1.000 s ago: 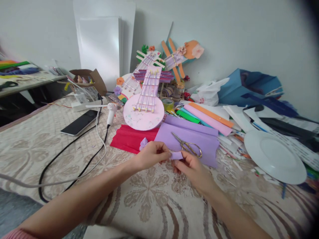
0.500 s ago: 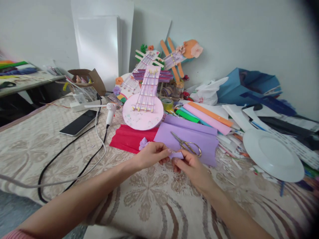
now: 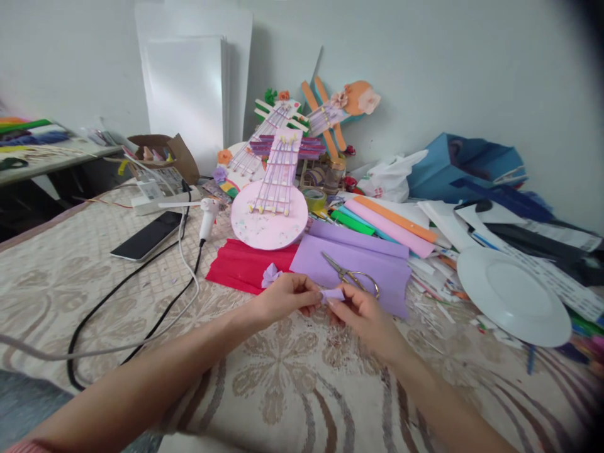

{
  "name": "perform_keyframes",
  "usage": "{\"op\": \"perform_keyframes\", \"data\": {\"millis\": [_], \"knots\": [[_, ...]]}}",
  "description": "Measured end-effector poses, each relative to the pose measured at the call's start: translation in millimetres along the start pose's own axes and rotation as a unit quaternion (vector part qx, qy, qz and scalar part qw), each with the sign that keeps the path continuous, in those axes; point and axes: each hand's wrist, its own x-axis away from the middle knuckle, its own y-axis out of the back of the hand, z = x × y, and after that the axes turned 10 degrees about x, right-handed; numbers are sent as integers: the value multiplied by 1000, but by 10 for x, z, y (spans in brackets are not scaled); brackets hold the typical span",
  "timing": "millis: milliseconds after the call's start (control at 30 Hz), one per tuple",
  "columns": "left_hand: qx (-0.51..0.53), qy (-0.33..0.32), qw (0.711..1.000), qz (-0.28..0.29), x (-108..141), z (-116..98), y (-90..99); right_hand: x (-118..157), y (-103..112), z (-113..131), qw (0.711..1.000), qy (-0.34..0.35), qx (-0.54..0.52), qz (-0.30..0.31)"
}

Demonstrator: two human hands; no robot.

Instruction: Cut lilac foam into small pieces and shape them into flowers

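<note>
A small purple paper strip [image 3: 333,294] is pinched between both hands over the patterned cloth. My left hand [image 3: 293,296] grips its left end, fingers closed. The right end is between the thumb and fingers of my right hand [image 3: 356,307]. Just behind my left hand, a purple paper flower [image 3: 271,275] rests against red crepe paper [image 3: 236,265]. Gold-handled scissors [image 3: 352,274] lie on a purple paper sheet [image 3: 311,255], beyond my right hand.
A pink round instrument model [image 3: 268,217] leans behind the papers. At left are a white glue gun [image 3: 208,220], a phone [image 3: 148,236] and looping cables. A white plate [image 3: 514,296], paper scraps and a blue bag [image 3: 434,170] are on the right.
The view has shifted slightly. Both hands keep hold of the purple strip, which now looks more gathered at its left end.
</note>
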Motion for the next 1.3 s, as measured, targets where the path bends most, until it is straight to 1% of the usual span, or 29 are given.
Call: {"op": "perform_keyframes", "data": {"millis": [33, 67, 100, 133, 200, 233, 267, 367, 433, 500, 533, 600, 667, 700, 733, 833, 900, 967, 1067, 1133, 1200, 1300], "knots": [[9, 2, 1000, -10, -12, 6, 12, -23, 57, -25, 1000, 7, 28, -9], [18, 5, 1000, -20, -23, 10, 24, -48, 121, -61, 997, 15, 70, -31], [23, 6, 999, -30, -33, 11, 36, -75, 190, -107, 989, 22, 131, -66], [26, 6, 999, -38, -40, 10, 45, -101, 259, -162, 974, 21, 197, -106], [30, 7, 999, -45, -45, -1, 56, -151, 374, -287, 930, 14, 323, -173], [33, 7, 998, -47, -43, -9, 57, -171, 414, -348, 913, 10, 365, -179], [39, 5, 998, -48, -40, -19, 55, -186, 441, -402, 905, 7, 390, -170], [53, 0, 997, -55, -26, -47, 43, -207, 458, -502, 892, 19, 428, -141], [57, 0, 997, -56, -20, -58, 41, -203, 445, -511, 888, 32, 438, -136], [62, 0, 997, -52, -18, -62, 47, -189, 434, -482, 892, 31, 426, -146], [66, -2, 997, -49, -18, -62, 52, -179, 429, -456, 901, 22, 405, -154], [73, -8, 996, -46, -15, -66, 61, -156, 411, -379, 932, 4, 326, -157], [83, -18, 995, -51, -5, -80, 66, -125, 372, -277, 969, 5, 208, -133], [92, -23, 994, -55, 2, -92, 67, -105, 343, -221, 982, 14, 151, -111], [103, -28, 993, -57, 11, -107, 66, -81, 310, -163, 989, 18, 117, -91], [157, -36, 985, -55, 34, -161, 62, 14, 204, -7, 996, 38, 80, -31], [193, -42, 979, -60, 39, -190, 64, 83, 152, 66, 995, 57, 78, 28], [217, -48, 972, -73, 33, -205, 71, 136, 117, 105, 993, 60, 86, 58], [238, -44, 967, -80, 17, -201, 86, 166, 81, 112, 991, 51, 96, 73], [247, -33, 966, -66, 10, -191, 91, 162, 59, 101, 991, 45, 103, 78], [257, -32, 964, -63, 13, -187, 89, 153, 39, 96, 990, 39, 107, 81], [248, -35, 966, -68, 33, -199, 72, 150, 15, 106, 991, 29, 95, 91]]}}
